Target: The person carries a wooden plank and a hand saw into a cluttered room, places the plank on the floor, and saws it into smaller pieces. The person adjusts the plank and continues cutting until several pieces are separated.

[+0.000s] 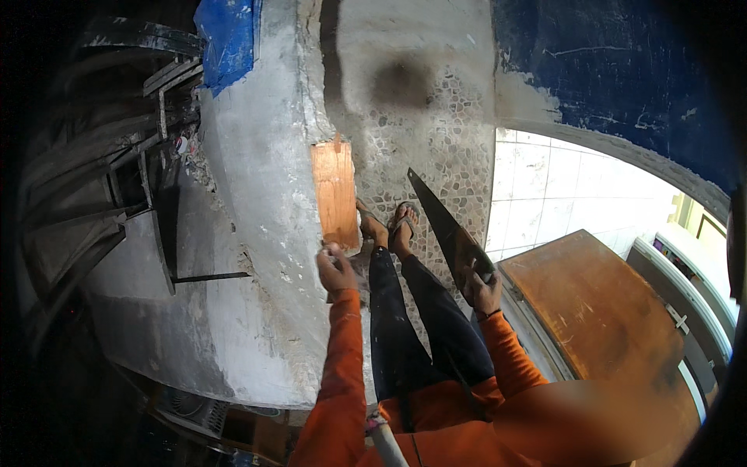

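A grey concrete ledge is seen at left, its right edge chipped and uneven; far left too dark to read. On that edge a short wooden board is laid, its right side apparently overhanging. The board's near end is touched by the left hand, fingers bent; whether it is gripped or only steadied cannot be told. Slipping or tipping could be caused by the broken edge, as no clamp is seen. Right of the ledge, the stone-patterned floor is occupied by sandalled feet close to the board, so toes could be struck if it were dropped. Next, a handsaw is held by its handle in the right hand, blade slanted up-left, tip apart from the board; legs could be nicked by a careless swing. Open room is offered beyond the tip; at right, elbow travel is limited by a brown wooden panel.
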Action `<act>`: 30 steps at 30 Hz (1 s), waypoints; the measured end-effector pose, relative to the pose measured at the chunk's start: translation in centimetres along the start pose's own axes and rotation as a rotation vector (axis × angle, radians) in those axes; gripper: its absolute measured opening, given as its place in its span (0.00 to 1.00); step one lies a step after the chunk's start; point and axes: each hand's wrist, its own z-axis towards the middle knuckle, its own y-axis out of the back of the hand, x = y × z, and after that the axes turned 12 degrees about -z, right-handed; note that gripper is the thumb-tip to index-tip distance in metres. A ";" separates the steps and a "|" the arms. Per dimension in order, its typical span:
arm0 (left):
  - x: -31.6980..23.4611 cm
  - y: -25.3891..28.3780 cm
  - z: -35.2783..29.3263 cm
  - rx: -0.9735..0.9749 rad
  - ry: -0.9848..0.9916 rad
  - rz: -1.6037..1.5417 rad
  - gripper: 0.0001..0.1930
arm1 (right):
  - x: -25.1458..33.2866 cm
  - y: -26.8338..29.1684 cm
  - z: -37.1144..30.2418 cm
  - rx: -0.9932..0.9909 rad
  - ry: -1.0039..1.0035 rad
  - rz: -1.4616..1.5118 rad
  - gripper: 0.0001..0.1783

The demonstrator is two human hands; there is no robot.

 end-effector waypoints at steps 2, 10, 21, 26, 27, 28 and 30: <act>2.8 -2.3 -2.6 0.236 -0.197 -0.204 0.14 | -1.2 0.4 0.0 0.003 -0.031 0.016 0.05; 14.4 -15.8 -3.1 0.654 -0.088 -0.005 0.25 | -9.0 2.6 2.3 -0.039 0.024 0.082 0.15; 15.1 -11.0 -6.0 0.573 -0.105 0.218 0.22 | -9.4 3.1 2.1 0.037 -0.016 -0.002 0.05; -2.4 -5.3 -5.1 0.250 -0.508 -0.023 0.10 | -8.5 4.2 2.4 0.072 -0.130 0.201 0.07; -3.8 -4.4 -3.5 0.166 -0.431 -0.011 0.12 | -8.4 4.0 2.4 0.089 -0.105 0.207 0.07; -5.2 -3.6 -1.9 0.091 -0.353 -0.006 0.15 | -8.5 3.8 2.5 0.099 -0.078 0.216 0.08; -3.4 -3.3 2.7 -0.074 -0.437 0.254 0.33 | -8.3 3.2 2.8 0.161 -0.026 0.191 0.08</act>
